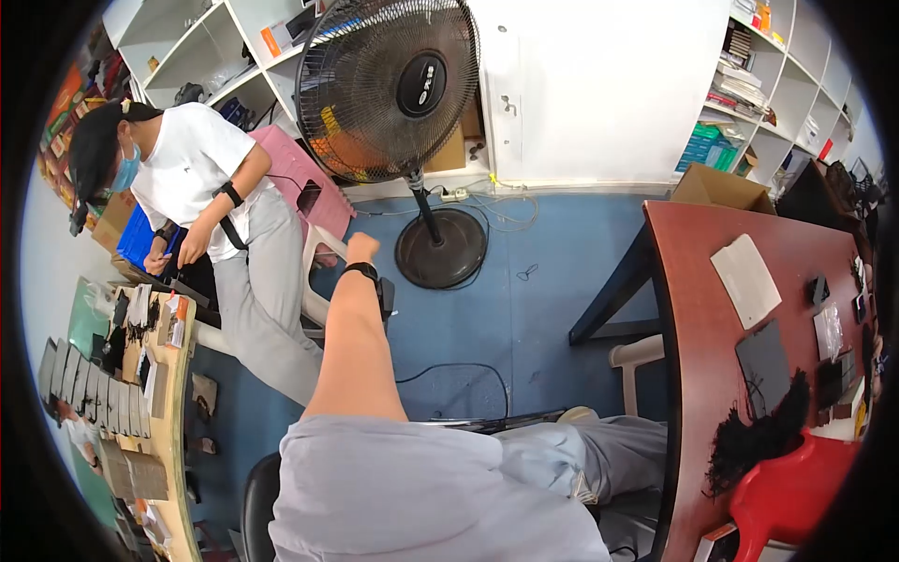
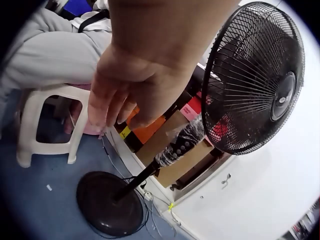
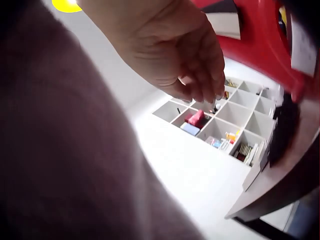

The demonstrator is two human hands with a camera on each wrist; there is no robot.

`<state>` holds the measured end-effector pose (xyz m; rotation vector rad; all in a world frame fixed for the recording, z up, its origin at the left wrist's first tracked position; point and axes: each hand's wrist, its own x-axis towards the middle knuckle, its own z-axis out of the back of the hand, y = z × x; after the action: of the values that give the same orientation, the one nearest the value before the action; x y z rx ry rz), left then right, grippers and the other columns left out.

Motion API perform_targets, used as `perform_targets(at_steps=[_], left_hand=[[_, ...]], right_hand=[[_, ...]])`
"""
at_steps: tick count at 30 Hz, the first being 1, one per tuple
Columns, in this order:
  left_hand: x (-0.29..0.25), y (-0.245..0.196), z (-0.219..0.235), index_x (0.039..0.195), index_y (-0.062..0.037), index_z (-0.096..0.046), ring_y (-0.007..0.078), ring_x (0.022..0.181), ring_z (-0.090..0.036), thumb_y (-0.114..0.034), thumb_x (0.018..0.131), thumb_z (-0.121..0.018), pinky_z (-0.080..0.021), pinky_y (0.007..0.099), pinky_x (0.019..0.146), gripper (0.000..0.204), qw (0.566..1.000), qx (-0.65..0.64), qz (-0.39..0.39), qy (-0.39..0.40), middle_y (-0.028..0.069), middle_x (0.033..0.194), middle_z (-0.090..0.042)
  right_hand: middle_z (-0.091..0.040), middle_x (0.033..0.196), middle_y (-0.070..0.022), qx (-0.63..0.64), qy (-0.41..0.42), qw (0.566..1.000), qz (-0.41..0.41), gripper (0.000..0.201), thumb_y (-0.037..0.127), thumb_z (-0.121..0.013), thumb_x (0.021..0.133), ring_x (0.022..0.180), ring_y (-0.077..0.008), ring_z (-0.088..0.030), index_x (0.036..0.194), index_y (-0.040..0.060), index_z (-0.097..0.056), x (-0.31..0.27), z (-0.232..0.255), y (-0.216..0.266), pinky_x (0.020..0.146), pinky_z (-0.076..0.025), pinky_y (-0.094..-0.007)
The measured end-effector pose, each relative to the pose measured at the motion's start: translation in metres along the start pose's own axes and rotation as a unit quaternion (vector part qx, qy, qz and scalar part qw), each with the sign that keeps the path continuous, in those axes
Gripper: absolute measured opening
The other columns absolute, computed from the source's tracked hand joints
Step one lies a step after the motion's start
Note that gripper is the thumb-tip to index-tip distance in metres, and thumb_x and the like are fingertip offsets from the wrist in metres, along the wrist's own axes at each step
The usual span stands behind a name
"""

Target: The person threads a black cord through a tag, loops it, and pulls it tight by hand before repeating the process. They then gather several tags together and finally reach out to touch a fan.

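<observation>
A white sheet (image 1: pixel 745 279) and a dark pad (image 1: pixel 763 367) lie on the brown table (image 1: pixel 698 309); a red chair (image 1: pixel 787 492) stands at its near edge. A pink stool (image 1: pixel 304 192) sits beside a seated person (image 1: pixel 201 178).

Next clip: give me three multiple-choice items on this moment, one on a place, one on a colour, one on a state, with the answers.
1. Where does the standing fan stand?
A. On the blue floor by the white wall
B. On the brown desk
C. On the white stool

2. What colour is the fan's round base?
A. Red
B. Black
C. White

3. How is the left hand?
A. Gripping the fan pole
B. Flat on the stool
C. Loosely curled, holding nothing

Answers:
1 A, the head view shows its base on the blue floor.
2 B, it is dark in both views.
3 C, the left wrist view shows the fingers curled in the air, clear of the fan.
</observation>
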<state>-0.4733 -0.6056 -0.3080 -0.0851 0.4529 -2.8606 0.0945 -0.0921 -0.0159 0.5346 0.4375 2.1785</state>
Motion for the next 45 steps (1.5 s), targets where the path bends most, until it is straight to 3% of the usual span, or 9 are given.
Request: perform_targets(at_steps=[1, 3, 4, 7, 13, 18, 25, 28, 45], left_hand=[[-0.002, -0.009, 0.014, 0.081, 0.0075, -0.058, 0.0343, 0.075, -0.06, -0.021, 0.069, -0.056, -0.047, 0.0369, 0.071, 0.031, 0.99, -0.051, 0.112, -0.062, 0.0235, 0.082, -0.059], [0.011, -0.028, 0.036, 0.09, 0.0062, -0.056, 0.034, 0.087, -0.056, -0.027, 0.07, -0.057, -0.044, 0.0386, 0.078, 0.038, 0.991, -0.074, 0.107, 0.04, 0.0247, 0.093, -0.056], [0.026, -0.027, 0.029, 0.095, 0.0051, -0.054, 0.0337, 0.092, -0.054, -0.028, 0.07, -0.058, -0.043, 0.0386, 0.08, 0.041, 0.994, -0.069, 0.085, 0.002, 0.024, 0.097, -0.055], [0.048, -0.034, 0.011, 0.104, 0.0012, -0.051, 0.0332, 0.098, -0.051, -0.033, 0.07, -0.06, -0.04, 0.038, 0.083, 0.049, 0.993, -0.052, 0.017, -0.108, 0.0209, 0.105, -0.053], [0.104, -0.044, -0.014, 0.111, -0.0005, -0.048, 0.0329, 0.1, -0.05, -0.037, 0.071, -0.06, -0.038, 0.0367, 0.086, 0.056, 0.994, -0.052, 0.005, -0.092, 0.0189, 0.107, -0.053], [0.157, -0.043, -0.034, 0.118, -0.002, -0.043, 0.031, 0.106, -0.046, -0.05, 0.072, -0.053, -0.038, 0.0376, 0.086, 0.067, 0.992, 0.122, -0.044, 0.009, 0.02, 0.114, -0.048], [0.178, -0.047, -0.034, 0.118, -0.003, -0.043, 0.0302, 0.105, -0.046, -0.049, 0.071, -0.055, -0.039, 0.0382, 0.082, 0.067, 0.997, 0.071, -0.001, 0.01, 0.0186, 0.114, -0.047], [0.185, -0.047, -0.034, 0.118, -0.0034, -0.043, 0.0298, 0.105, -0.046, -0.049, 0.07, -0.055, -0.04, 0.0384, 0.08, 0.067, 0.999, 0.05, 0.011, 0.016, 0.018, 0.115, -0.047], [0.21, -0.054, -0.028, 0.117, -0.0059, -0.043, 0.0279, 0.101, -0.046, -0.048, 0.066, -0.06, -0.043, 0.0399, 0.068, 0.069, 0.995, -0.049, 0.055, 0.072, 0.0148, 0.117, -0.045]], right_hand=[[-0.05, 0.087, -0.0144, 0.003, 0.074, 0.997, -0.027, 0.026, 0.028, -0.047, 0.085, 0.082, -0.0186, -0.046, 0.092, 0.0025, -0.051, 0.005, -0.003, 0.0, 0.077, -0.032, -0.0427], [-0.05, 0.1, -0.0162, -0.017, 0.256, 0.958, -0.128, 0.03, 0.029, -0.046, 0.085, 0.095, -0.0191, -0.047, 0.102, 0.0046, -0.051, 0.024, -0.012, -0.007, 0.088, -0.029, -0.0478], [-0.05, 0.106, -0.0172, -0.063, 0.368, 0.905, -0.203, 0.034, 0.03, -0.046, 0.085, 0.102, -0.0193, -0.047, 0.108, 0.0056, -0.051, 0.034, -0.02, -0.008, 0.093, -0.028, -0.0503], [-0.058, 0.07, -0.0087, -0.013, 0.233, 0.972, -0.025, 0.034, 0.029, -0.044, 0.087, 0.062, -0.0187, -0.053, 0.075, 0.0026, -0.06, 0.029, -0.041, 0.027, 0.065, -0.041, -0.0337], [-0.057, 0.067, -0.0079, -0.14, 0.093, 0.969, 0.179, 0.031, 0.029, -0.048, 0.085, 0.058, -0.0193, -0.051, 0.07, 0.0037, -0.058, 0.038, -0.095, 0.042, 0.061, -0.041, -0.033], [-0.056, 0.064, -0.0072, -0.212, 0.041, 0.937, 0.274, 0.031, 0.029, -0.051, 0.083, 0.056, -0.0197, -0.05, 0.066, 0.0046, -0.056, 0.046, -0.124, 0.039, 0.058, -0.04, -0.0324], [-0.054, 0.06, -0.0062, -0.296, 0.003, 0.878, 0.376, 0.031, 0.029, -0.055, 0.081, 0.052, -0.0203, -0.049, 0.061, 0.006, -0.054, 0.054, -0.154, 0.028, 0.054, -0.04, -0.0316], [-0.052, 0.06, -0.0064, -0.212, 0.044, 0.938, 0.27, 0.03, 0.029, -0.066, 0.073, 0.051, -0.0223, -0.049, 0.057, 0.0094, -0.048, 0.06, -0.163, 0.082, 0.048, -0.04, -0.0307], [-0.051, 0.058, -0.006, -0.268, -0.097, 0.923, 0.258, 0.032, 0.024, -0.07, 0.067, 0.049, -0.0234, -0.048, 0.057, 0.0098, -0.043, 0.05, -0.163, 0.031, 0.044, -0.038, -0.0304]])
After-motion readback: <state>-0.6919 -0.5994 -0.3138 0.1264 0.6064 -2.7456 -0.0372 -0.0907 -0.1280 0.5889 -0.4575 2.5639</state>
